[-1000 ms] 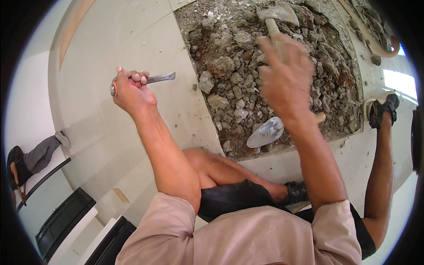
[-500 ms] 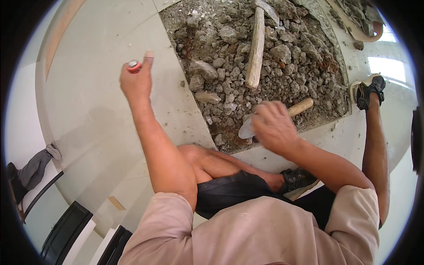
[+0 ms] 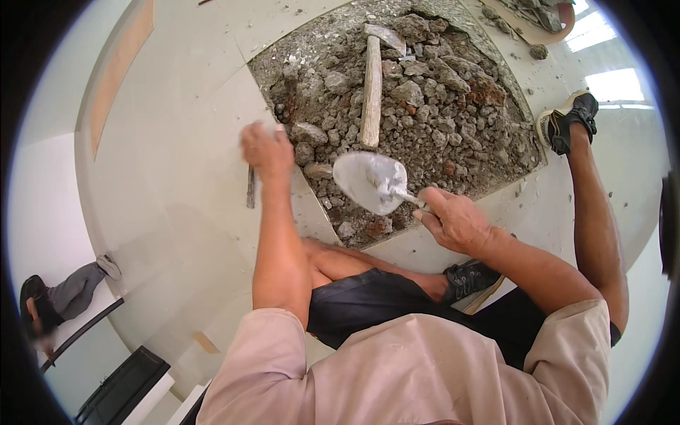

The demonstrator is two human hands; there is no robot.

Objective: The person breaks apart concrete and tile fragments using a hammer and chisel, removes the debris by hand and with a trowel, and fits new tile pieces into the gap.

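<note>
Beige cloth, creased at the sleeves, covered the wearer's shirt (image 3: pixel 411 375) at six o'clock, with matte black shorts (image 3: pixel 368 304) just above it. Toward three o'clock of the view's middle, the right hand (image 3: pixel 453 221) had its fingers closed round the grip of a trowel (image 3: pixel 368 183), hiding most of that grip. The trowel's broad, round-nosed metal blade pointed to ten o'clock, its grey face scuffed and smeared whitish, with a thin metal neck behind; whether it touched the rubble could not be told.

At ten o'clock, the left hand (image 3: pixel 268 152) was blurred, its fingers partly bent, beside the pit's edge. A slim, dark steel chisel (image 3: pixel 251 188) showed below it, the shank pointing to six; whether the hand gripped its hidden end could not be told.

Beyond, a squarish pit held rubble (image 3: pixel 460 106): coarse grey lumps, crumbly earth and reddish-brown bits. A hatchet (image 3: pixel 372 95) lay on it toward twelve, its pale, worn wooden haft ending in a flat grey head. Glossy, pale floor tiles (image 3: pixel 184 170) surrounded the pit, and a tan strip (image 3: pixel 124 78) curved at ten o'clock.
</note>
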